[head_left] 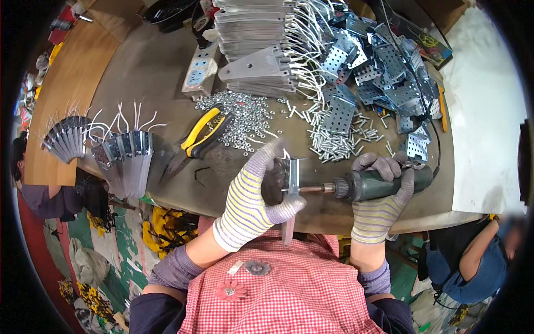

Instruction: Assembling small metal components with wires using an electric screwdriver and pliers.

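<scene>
My left hand (245, 206), in a striped knitted glove, grips a grey tapered panel (287, 229) held on edge, with a bent metal bracket (294, 173) at its upper end. A white wire (267, 134) sticks out near the fingertips. My right hand (384, 206), gloved alike, is wrapped around a dark green electric screwdriver (367, 186) lying level. Its shaft (314, 189) points left and reaches the bracket beside my left thumb; the exact contact is hidden. Yellow-and-black pliers (201, 131) lie on the table left of my left hand.
Small nuts (247, 119) and loose screws (334, 142) lie beyond my hands. Further back are stacked wired panels (256, 64), heaped perforated brackets (397, 64) and a power strip (203, 67). Bracketed panels (125, 161) fan out at left. Other people (473, 256) sit at both sides.
</scene>
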Demonstrator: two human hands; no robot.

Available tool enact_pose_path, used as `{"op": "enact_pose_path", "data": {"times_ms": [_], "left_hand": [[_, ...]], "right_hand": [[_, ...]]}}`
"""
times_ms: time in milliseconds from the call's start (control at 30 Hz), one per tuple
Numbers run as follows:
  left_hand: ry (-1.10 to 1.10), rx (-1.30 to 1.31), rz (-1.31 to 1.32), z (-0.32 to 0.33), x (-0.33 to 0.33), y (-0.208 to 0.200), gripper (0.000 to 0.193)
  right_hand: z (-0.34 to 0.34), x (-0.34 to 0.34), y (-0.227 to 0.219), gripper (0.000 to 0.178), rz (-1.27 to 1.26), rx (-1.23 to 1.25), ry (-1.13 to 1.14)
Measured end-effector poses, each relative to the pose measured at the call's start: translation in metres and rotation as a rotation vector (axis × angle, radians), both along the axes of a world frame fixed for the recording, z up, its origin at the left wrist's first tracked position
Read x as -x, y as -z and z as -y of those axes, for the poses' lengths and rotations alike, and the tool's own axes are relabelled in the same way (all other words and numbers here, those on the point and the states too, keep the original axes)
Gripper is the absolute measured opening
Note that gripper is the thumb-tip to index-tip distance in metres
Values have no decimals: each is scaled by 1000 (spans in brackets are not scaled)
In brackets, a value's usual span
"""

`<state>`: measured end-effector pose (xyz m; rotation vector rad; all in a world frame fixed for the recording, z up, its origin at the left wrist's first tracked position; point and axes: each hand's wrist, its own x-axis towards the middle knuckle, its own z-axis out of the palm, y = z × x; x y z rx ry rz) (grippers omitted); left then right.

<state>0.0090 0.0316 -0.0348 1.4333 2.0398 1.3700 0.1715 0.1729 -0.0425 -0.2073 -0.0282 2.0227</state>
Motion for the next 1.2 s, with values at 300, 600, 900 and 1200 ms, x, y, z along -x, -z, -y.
{"op": "enact_pose_path", "data": {"times_ms": [300,600,900,1200], "left_hand": [[-197,-73,-534,15,44,-1,11],[134,319,-967,9,59,-17,19],[53,84,390,16,30,-10,16],[-47,-15,252,10,4,-6,13]], "right_hand": [[-2,0,2,33,19,-22,14],[-1,-2,1,30,10,-3,0],[-1,0,1,27,1,6,3],[-1,-1,2,24,-15,-10,-3]]}}
